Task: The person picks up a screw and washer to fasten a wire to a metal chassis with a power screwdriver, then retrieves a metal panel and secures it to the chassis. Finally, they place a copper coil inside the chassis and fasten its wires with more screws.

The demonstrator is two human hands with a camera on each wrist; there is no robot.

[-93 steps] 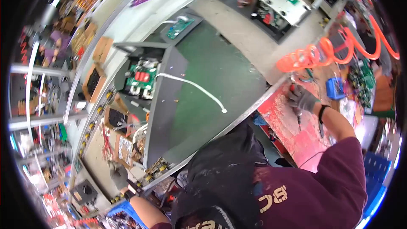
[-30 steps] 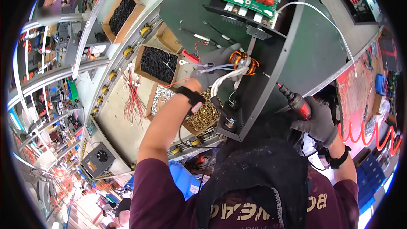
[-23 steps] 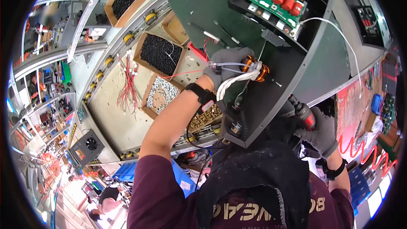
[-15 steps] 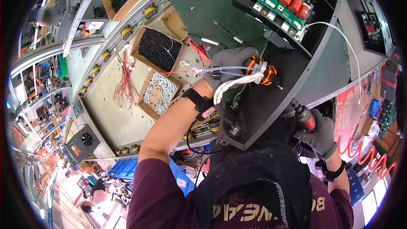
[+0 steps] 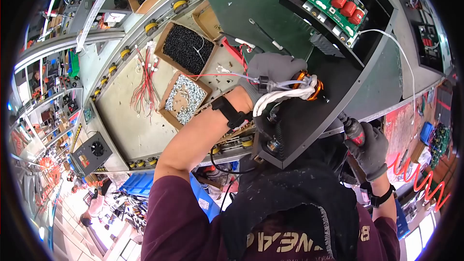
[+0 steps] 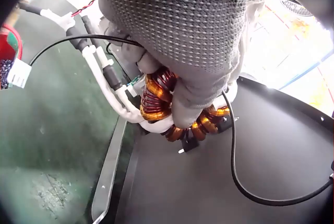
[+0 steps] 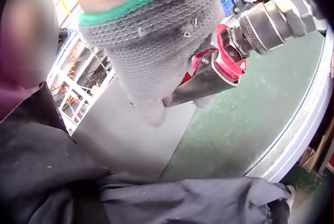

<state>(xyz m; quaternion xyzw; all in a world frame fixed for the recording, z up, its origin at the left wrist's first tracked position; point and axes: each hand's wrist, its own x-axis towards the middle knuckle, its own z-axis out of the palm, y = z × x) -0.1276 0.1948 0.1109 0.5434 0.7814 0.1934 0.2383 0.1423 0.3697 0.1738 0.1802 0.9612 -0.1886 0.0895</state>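
Observation:
My gloved left hand [image 5: 275, 67] grips a coil wound with copper wire [image 5: 316, 89] over the black metal chassis [image 5: 333, 75]. In the left wrist view, the finger and thumb hold the ring-shaped windings [image 6: 156, 98]. Thick white leads [image 5: 275, 98] run back from the coil beneath the hand. A small screw [image 5: 327, 100] shows just beside the coil. My gloved right hand [image 5: 371, 152] grips a red and grey air screwdriver [image 5: 354, 131] near the chassis's near edge. Its silver lever and hose coupling [image 7: 266, 23] show in the right wrist view.
A green circuit board [image 5: 333, 2] with red capacitors sits in the chassis. To the left stand cardboard boxes of black screws [image 5: 188, 48] and silver screws [image 5: 186, 99]. Red wires [image 5: 143, 84] lie beside them. A coiled orange hose [image 5: 425, 186] hangs at the right.
About three seconds ago, my right hand was at the red bench and my left hand low at the left. Since then, the coil has come into my left hand and the screwdriver has come near the chassis.

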